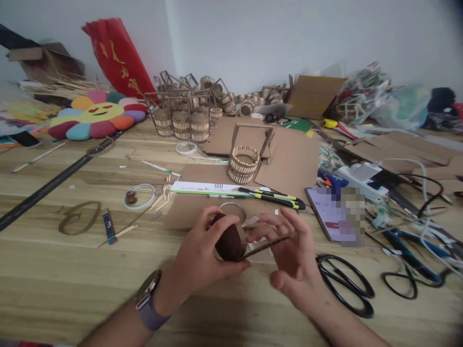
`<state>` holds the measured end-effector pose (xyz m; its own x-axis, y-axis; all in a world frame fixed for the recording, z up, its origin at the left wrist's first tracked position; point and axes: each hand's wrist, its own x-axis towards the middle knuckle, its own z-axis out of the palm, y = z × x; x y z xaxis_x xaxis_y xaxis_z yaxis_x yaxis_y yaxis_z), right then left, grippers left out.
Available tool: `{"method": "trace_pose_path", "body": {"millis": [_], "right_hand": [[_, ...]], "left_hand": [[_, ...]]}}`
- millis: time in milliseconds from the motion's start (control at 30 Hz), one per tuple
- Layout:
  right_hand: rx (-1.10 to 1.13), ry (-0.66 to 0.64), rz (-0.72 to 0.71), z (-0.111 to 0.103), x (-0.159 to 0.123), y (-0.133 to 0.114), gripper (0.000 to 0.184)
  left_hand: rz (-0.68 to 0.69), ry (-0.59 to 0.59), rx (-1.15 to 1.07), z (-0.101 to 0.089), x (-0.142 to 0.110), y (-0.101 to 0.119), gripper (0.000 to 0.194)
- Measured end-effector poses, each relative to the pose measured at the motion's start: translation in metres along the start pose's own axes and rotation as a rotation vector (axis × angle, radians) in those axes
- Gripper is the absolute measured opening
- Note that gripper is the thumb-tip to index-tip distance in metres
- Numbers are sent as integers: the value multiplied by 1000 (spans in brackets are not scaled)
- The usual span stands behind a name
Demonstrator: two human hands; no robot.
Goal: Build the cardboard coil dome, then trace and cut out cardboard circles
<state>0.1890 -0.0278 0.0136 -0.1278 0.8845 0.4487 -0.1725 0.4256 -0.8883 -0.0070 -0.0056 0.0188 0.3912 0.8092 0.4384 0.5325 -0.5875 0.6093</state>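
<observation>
My left hand (197, 248), with a watch (148, 289) on its wrist, is closed around a dark brown rounded piece (228, 241) with a rough-looking surface. A thin brown strip (265, 246) runs from the bottom of that piece toward my right hand (294, 260). The right fingers are spread, the thumb well apart, and the strip's far end lies against or behind them. Just beyond the left fingers, a ring of clear tape (235, 208) lies partly hidden. Farther back, a small bucket of wooden sticks with a tall brown handle (243, 164) stands upright on cardboard.
A yellow-and-black utility knife (275, 196) lies by a white ruler-like strip (202, 187). Black-handled scissors (347, 284) and a phone (331, 214) are at right, near a blue glue gun (333, 180) and cables. Several finished buckets (181, 125) stand at the back.
</observation>
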Motion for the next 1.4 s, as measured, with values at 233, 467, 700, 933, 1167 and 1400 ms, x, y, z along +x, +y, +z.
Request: {"method": "trace_pose_path", "body": {"millis": [233,467,700,933,1167,1400], "right_hand": [[-143,200,153,21,-10,12,75],[-179,219,217,10,-3,8,79],[-217,197,198,5,-3,10,81],[-102,109,125,-10,5,5,78],[-84,350,147,-23,21,6,43],[284,137,433,-13,19,-6,58]], "left_hand": [[36,124,248,10,-5,4,62],[77,97,367,18,-7,5,62],[81,-34,266,18,-3,0,71],[9,-39,4,9,1,3,74],[50,-116,-81,7,2,1,73],[51,-163,-122,9,2,-3,76]]}}
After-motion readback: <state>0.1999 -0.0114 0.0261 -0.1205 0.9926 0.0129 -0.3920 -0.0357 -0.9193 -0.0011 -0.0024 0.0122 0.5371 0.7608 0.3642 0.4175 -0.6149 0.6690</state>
